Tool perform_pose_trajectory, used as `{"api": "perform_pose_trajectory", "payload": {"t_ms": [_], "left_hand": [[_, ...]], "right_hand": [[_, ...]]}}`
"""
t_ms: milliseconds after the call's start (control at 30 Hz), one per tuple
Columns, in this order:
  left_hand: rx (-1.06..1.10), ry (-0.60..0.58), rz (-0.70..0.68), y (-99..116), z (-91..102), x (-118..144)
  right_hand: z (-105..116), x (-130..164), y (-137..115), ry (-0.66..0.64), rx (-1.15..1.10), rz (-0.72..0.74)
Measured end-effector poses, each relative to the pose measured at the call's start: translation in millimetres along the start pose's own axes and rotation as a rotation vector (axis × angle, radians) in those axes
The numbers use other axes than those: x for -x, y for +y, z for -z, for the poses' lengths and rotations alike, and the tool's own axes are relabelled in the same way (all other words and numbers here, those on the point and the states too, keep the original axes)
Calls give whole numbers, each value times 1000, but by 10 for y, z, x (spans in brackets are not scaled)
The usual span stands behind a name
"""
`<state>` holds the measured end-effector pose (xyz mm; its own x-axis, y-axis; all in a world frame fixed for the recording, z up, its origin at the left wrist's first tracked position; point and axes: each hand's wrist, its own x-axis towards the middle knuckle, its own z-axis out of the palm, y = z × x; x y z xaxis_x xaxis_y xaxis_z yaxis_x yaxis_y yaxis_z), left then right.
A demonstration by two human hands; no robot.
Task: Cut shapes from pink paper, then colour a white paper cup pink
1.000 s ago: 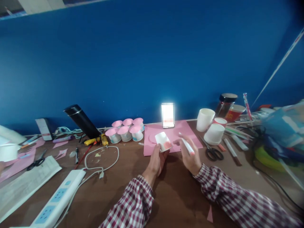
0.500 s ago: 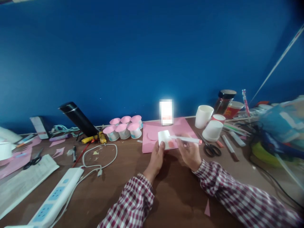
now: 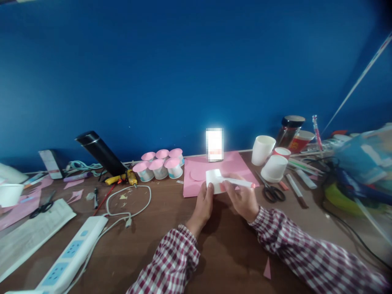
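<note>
My left hand [image 3: 203,204] grips a small white paper cup [image 3: 213,180] above the near edge of a pink paper sheet [image 3: 200,168]. My right hand [image 3: 243,201] holds a white marker with a pink cap end [image 3: 239,182], lying almost level with its tip against the cup's side. A pink coloured patch shows on the cup just below the marker tip. Both sleeves are red-and-white checked.
Several pink-topped cups [image 3: 161,164] stand at the back left, beside a black flask [image 3: 101,153]. White cups [image 3: 269,159], scissors [image 3: 271,191], pens and a jar [image 3: 289,130] lie on the right. A power strip [image 3: 72,257] and white cable [image 3: 128,206] lie front left.
The cup turned from tilted, showing its pink patch, to held nearer upright. My right hand swung the marker from pointing down to level and brought its tip onto the cup.
</note>
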<state>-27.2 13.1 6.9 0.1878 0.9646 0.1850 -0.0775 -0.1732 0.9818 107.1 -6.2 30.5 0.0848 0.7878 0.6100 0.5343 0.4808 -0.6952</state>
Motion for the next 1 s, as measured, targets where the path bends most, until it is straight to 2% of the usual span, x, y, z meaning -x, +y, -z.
{"api": "perform_pose_trajectory", "payload": {"t_ms": [233, 733, 1000], "left_hand": [[141, 13, 14, -52, -25, -3], [57, 10, -9, -29, -14, 17], [137, 20, 10, -41, -20, 14]], "right_hand": [[4, -4, 13, 0, 34, 28], [-1, -10, 24, -11, 17, 35], [-1, -14, 26, -12, 16, 42]]}}
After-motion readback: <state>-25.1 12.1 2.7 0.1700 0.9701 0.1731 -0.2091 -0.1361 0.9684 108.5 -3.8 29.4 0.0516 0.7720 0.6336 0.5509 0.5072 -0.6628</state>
